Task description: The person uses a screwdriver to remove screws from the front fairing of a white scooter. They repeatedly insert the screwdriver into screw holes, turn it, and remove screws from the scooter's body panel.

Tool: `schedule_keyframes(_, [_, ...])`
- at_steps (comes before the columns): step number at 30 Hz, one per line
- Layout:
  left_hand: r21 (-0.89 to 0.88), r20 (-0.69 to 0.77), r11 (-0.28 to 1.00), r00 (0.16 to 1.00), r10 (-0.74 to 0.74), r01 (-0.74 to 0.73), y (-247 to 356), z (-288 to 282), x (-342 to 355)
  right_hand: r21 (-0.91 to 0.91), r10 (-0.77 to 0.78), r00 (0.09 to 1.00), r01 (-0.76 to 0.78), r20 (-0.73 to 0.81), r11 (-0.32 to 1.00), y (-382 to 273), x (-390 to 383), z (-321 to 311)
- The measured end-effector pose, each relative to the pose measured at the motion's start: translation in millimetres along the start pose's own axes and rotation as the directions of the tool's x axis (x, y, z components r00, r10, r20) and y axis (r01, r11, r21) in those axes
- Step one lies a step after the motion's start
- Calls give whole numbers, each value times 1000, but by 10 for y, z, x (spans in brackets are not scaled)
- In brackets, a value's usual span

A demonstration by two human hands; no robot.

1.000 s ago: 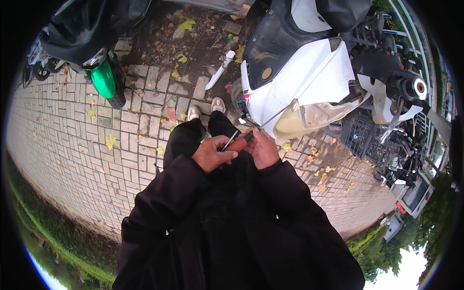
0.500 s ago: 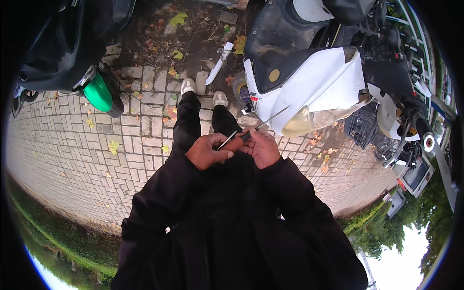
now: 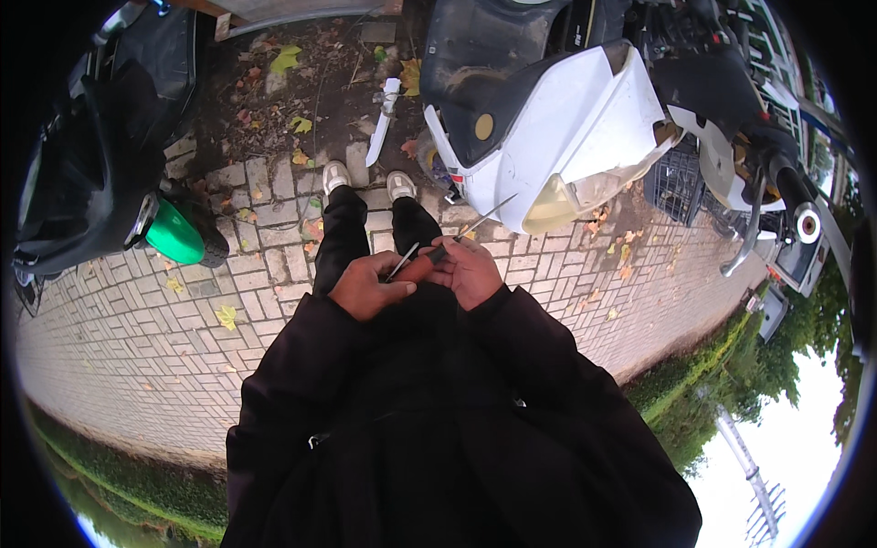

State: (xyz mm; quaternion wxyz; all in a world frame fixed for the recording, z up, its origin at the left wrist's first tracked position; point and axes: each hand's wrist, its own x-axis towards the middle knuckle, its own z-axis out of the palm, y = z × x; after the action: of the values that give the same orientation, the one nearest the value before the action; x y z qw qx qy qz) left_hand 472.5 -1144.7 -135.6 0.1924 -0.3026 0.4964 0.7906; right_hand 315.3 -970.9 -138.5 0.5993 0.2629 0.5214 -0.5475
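In front of my body both hands meet around a screwdriver [image 3: 484, 216] with a thin metal shaft pointing up and to the right. Its handle, which looks red and dark, is partly covered by fingers. My left hand [image 3: 367, 287] is closed at the handle's left end, and a short slim silver rod [image 3: 403, 259] sticks up from its fingers; what that rod belongs to is hidden. The fingers of my right hand [image 3: 472, 276] pinch the handle near the shaft. Beyond the shaft tip stands a white scooter [image 3: 539, 123] with worn body panels, apart from my hands.
A loose white strip of trim [image 3: 381, 126] lies on the ground beyond my shoes. To the left is a dark scooter with a green front fender [image 3: 174, 233]. A black basket [image 3: 674, 187] and more bikes stand at right. Fallen leaves dot the brick paving [image 3: 183, 356].
My view has shifted, so hands and white scooter appear farther left and slightly higher. Both hands keep nearly the same grip on the screwdriver.
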Motion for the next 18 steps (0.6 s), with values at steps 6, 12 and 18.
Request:
schedule_keyframes(6, [-56,71,996,995,-69,73,170,25,98,14,-150,983,152,-103,988,10,-62,65])
schedule_keyframes(12, [13,111,999,992,-52,51,376,166,232,4,-272,942,278,-194,961,-73,-155,60])
schedule_keyframes(18, [64,160,996,984,-77,67,569,354,161,129,-285,935,316,-212,940,-56,-258,17])
